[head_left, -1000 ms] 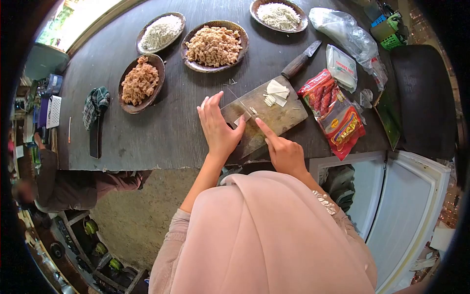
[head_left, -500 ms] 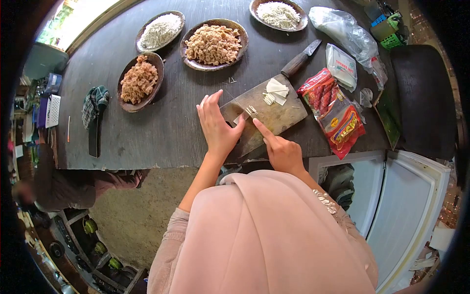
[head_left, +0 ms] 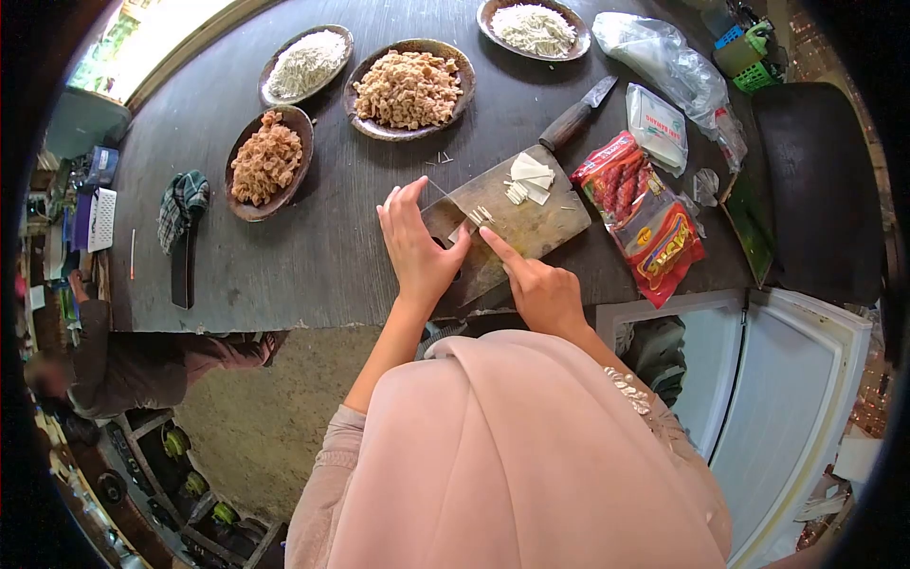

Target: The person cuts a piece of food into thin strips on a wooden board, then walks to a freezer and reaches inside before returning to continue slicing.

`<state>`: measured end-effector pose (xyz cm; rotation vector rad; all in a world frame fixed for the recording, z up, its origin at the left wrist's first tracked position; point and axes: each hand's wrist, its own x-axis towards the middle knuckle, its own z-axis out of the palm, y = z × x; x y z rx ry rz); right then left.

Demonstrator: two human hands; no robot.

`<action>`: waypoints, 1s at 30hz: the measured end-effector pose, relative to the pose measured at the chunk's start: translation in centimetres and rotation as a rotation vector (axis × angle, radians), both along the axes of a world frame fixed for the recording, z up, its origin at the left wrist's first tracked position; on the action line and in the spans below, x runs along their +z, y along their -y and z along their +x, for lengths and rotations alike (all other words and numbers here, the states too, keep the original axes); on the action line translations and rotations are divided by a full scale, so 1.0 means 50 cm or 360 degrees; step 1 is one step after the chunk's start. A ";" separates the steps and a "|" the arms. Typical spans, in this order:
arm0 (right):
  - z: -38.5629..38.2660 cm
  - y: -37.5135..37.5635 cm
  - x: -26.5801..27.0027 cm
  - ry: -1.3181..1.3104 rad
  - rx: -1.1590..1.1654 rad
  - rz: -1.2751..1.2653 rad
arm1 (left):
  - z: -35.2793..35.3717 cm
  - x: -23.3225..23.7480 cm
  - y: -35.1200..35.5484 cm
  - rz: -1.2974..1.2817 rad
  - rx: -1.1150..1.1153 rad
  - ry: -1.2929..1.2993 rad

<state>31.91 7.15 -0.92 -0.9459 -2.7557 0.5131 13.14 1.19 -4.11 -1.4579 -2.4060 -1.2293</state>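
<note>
My left hand [head_left: 417, 251] rests over the left part of a wooden cutting board [head_left: 545, 223], fingers spread and thumb beside a small white piece [head_left: 462, 233]. My right hand [head_left: 545, 289] is closed around a knife whose handle is hidden, with the index finger stretched along it. The thin blade [head_left: 445, 195] shows nearly edge-on, pointing up and left between the hands. Short white strips [head_left: 481, 215] lie at the index fingertip. Farther up the board are flat white slices [head_left: 534, 178] and a few more strips [head_left: 516, 192].
Bowls hold brown pieces [head_left: 408, 90], reddish-brown pieces [head_left: 266, 161] and white shreds [head_left: 308, 64]. Another knife [head_left: 576, 114] lies beyond the board, with a red food packet [head_left: 640, 218] and plastic bags [head_left: 659, 57] at right. Another person [head_left: 133, 370] is at lower left.
The view has shifted slightly. Both hands stay over the board, and my right index fingertip has moved slightly left with the knife.
</note>
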 end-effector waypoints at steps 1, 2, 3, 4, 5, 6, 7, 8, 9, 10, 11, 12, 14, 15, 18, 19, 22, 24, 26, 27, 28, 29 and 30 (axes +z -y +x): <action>-0.004 -0.001 0.000 -0.0001 -0.0002 0.0000 | 0.000 0.003 0.000 0.0027 0.0003 -0.0065; -0.008 -0.003 -0.001 -0.0007 0.0001 0.0002 | 0.001 0.003 -0.001 0.0029 0.0001 -0.0067; -0.011 -0.004 0.000 -0.0014 0.0007 0.0004 | 0.001 0.002 0.000 0.0029 0.0001 -0.0048; -0.009 -0.005 -0.003 -0.0020 0.0010 0.0007 | 0.000 0.002 0.000 0.0030 0.0004 -0.0032; -0.004 -0.003 -0.007 -0.0046 0.0002 0.0009 | 0.000 0.004 0.000 0.0030 0.0010 -0.0036; 0.000 -0.001 -0.008 -0.0071 -0.0004 0.0011 | 0.001 0.004 0.000 0.0020 0.0015 -0.0030; 0.003 0.003 -0.008 -0.0069 0.0002 0.0009 | 0.002 0.004 0.001 0.0009 0.0017 -0.0021; 0.005 0.006 -0.001 0.0010 -0.0004 -0.0032 | 0.001 0.004 0.001 0.0007 0.0020 -0.0017; 0.008 0.008 0.003 0.0091 -0.0013 -0.0071 | 0.000 0.004 0.001 0.0018 0.0009 -0.0023; 0.009 0.008 -0.001 0.0096 -0.0013 -0.0073 | 0.000 0.004 0.001 0.0029 -0.0002 -0.0030; 0.007 0.008 -0.008 0.0045 -0.0004 -0.0007 | 0.000 0.003 0.000 0.0029 -0.0001 -0.0031; 0.003 0.008 -0.011 -0.0006 0.0004 0.0058 | 0.000 0.003 0.001 0.0034 0.0005 -0.0035; -0.005 0.006 -0.007 -0.0022 0.0007 0.0047 | 0.001 0.002 0.001 0.0042 0.0001 -0.0038; -0.007 0.005 -0.005 -0.0037 0.0013 0.0040 | 0.000 0.001 0.000 0.0046 -0.0006 -0.0039; -0.008 0.004 -0.004 -0.0054 0.0006 0.0032 | 0.000 0.002 0.000 0.0036 -0.0007 -0.0046; -0.006 0.006 -0.004 -0.0057 0.0013 0.0031 | 0.000 0.003 0.001 0.0015 0.0002 -0.0046; 0.004 0.008 -0.003 0.0002 0.0025 0.0035 | 0.003 0.003 0.003 0.0065 0.0028 0.0069; 0.004 0.009 -0.003 -0.0014 0.0022 0.0026 | 0.006 0.000 0.002 0.0087 0.0044 0.0064; 0.001 0.009 -0.012 -0.0032 0.0018 0.0031 | 0.005 -0.001 0.003 0.0105 0.0054 0.0054; -0.001 0.008 -0.014 -0.0047 0.0010 0.0041 | 0.004 0.000 0.003 0.0101 0.0054 0.0028; -0.002 0.008 -0.014 -0.0045 0.0004 0.0041 | 0.005 0.000 0.003 0.0098 0.0053 0.0003; -0.007 0.007 -0.009 -0.0055 0.0002 0.0024 | 0.006 -0.002 0.002 0.0100 0.0046 0.0003; -0.009 0.006 -0.007 -0.0068 0.0002 0.0007 | 0.006 -0.005 0.003 0.0111 0.0047 0.0018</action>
